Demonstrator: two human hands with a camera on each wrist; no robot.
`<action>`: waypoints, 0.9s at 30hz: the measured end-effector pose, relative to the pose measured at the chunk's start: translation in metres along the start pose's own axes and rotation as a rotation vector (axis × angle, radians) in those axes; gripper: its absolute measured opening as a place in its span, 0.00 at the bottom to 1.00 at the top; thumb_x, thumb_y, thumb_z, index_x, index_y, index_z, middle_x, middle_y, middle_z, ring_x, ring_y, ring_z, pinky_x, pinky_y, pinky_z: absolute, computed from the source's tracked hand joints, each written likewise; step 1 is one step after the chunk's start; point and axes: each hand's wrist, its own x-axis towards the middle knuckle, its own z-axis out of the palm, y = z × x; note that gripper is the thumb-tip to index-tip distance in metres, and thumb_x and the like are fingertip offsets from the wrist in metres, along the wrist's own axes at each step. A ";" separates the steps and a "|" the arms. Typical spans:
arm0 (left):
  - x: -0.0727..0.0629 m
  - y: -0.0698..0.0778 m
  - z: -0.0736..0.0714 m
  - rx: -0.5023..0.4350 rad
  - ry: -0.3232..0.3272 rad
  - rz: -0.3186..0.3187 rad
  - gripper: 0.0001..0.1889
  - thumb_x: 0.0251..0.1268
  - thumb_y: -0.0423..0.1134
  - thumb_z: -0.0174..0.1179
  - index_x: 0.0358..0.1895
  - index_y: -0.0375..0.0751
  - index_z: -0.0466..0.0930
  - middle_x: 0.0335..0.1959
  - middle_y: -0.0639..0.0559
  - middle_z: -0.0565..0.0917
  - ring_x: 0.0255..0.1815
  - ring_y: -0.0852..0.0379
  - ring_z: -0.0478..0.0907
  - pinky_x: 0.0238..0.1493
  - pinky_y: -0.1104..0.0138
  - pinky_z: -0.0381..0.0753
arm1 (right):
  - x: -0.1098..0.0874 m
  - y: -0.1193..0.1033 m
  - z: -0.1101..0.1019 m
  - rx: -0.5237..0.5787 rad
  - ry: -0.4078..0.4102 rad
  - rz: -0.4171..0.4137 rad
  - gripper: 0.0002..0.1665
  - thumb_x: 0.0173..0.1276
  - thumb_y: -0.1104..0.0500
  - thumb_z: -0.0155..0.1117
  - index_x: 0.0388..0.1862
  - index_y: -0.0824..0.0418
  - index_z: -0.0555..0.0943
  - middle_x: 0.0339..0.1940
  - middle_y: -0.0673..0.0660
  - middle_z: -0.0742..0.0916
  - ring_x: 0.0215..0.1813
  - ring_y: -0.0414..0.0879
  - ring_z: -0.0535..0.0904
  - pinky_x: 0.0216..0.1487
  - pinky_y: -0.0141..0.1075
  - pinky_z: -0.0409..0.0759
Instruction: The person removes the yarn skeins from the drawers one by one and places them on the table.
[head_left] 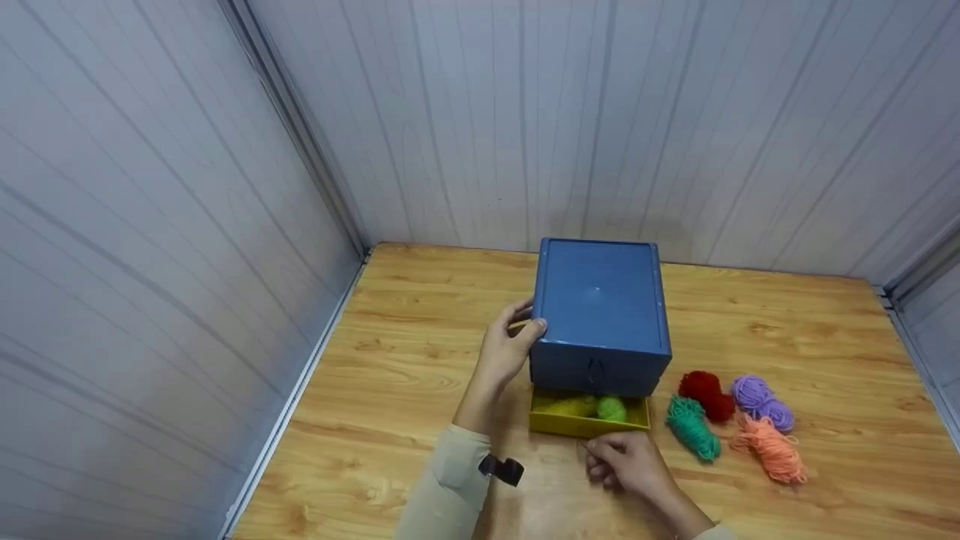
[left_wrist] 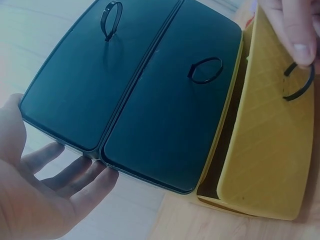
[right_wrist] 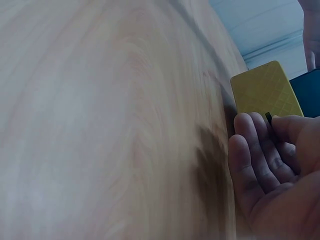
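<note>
A blue drawer cabinet (head_left: 600, 300) stands on the table, its lowest drawer, a yellow one (head_left: 585, 430), pulled partly out. In the head view my left hand (head_left: 508, 343) steadies the cabinet's left side, thumb at the top front corner. The left wrist view shows its fingers (left_wrist: 92, 187) stretched along that side. At the drawer front, my right hand (head_left: 628, 466) pinches the black loop handle (left_wrist: 302, 90) between thumb and finger. Inside the drawer lie a light green yarn ball (head_left: 611, 409) and a long yellow thing (head_left: 574, 407), partly hidden under the cabinet.
Right of the cabinet lie several yarn skeins: dark red (head_left: 706, 395), purple (head_left: 763, 402), teal green (head_left: 693, 429) and orange (head_left: 774, 451). Two dark upper drawer fronts (left_wrist: 167, 100) are closed, each with a loop handle. Pale panel walls (head_left: 480, 120) enclose the wooden table (head_left: 420, 315).
</note>
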 end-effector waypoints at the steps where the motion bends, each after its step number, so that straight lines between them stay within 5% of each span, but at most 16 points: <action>1: 0.000 0.000 0.000 -0.002 0.000 -0.001 0.28 0.70 0.44 0.62 0.72 0.48 0.74 0.65 0.43 0.78 0.59 0.48 0.81 0.53 0.57 0.84 | -0.001 0.000 0.000 0.002 -0.006 -0.001 0.18 0.76 0.55 0.63 0.41 0.71 0.88 0.31 0.60 0.91 0.31 0.46 0.88 0.28 0.38 0.85; 27: -0.001 0.001 0.001 -0.018 0.007 -0.001 0.27 0.70 0.44 0.63 0.72 0.50 0.74 0.66 0.43 0.78 0.59 0.48 0.80 0.53 0.57 0.84 | -0.035 0.008 0.011 0.095 -0.094 0.097 0.20 0.77 0.54 0.63 0.37 0.70 0.88 0.28 0.57 0.90 0.25 0.41 0.81 0.26 0.35 0.81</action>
